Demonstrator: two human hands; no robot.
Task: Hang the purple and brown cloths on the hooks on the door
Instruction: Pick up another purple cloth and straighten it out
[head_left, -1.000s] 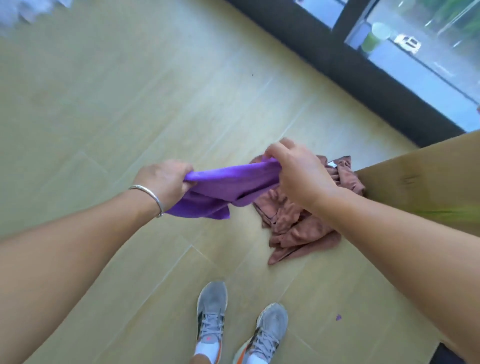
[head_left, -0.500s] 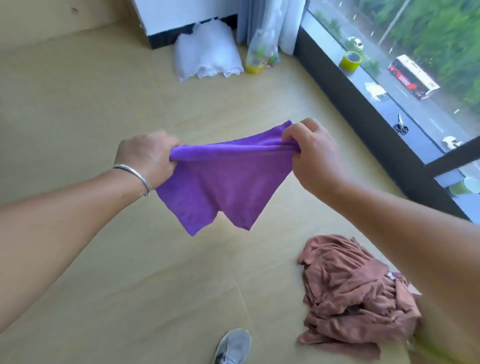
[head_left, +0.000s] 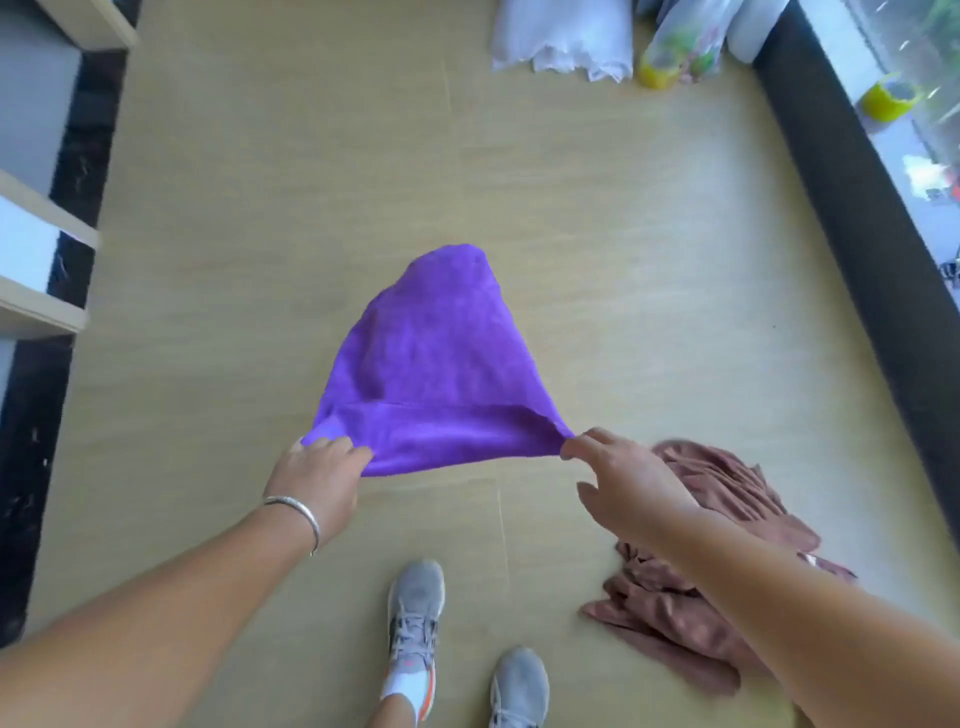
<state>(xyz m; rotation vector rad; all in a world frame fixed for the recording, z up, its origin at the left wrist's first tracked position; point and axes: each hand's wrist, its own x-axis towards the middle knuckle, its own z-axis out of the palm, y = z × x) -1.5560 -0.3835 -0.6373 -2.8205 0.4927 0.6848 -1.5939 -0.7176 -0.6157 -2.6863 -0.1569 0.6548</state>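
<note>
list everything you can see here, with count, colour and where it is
purple cloth: 1, purple, held up mid-frame, billowing away from the person
brown cloth: 1, brown, crumpled heap on the floor at right
floor: 1, light wood, fills the frame
white bag: 1, white, floor at top
clear bag: 1, clear with yellow-green contents, beside the white bag
tape roll: 1, yellow, window sill top right
window sill: 1, black, right edge
shoes: 2, grey, bottom centre
bracelet: 1, silver, left wrist
left hand: 1, fingers grip the cloth's near-left corner
right hand: 1, fingers pinch the near-right corner

Fuzzy matt purple cloth (head_left: 431, 364), crumpled matt brown cloth (head_left: 696, 587), smooth wood-look floor (head_left: 260, 208), shiny metal bracelet (head_left: 298, 512).
</note>
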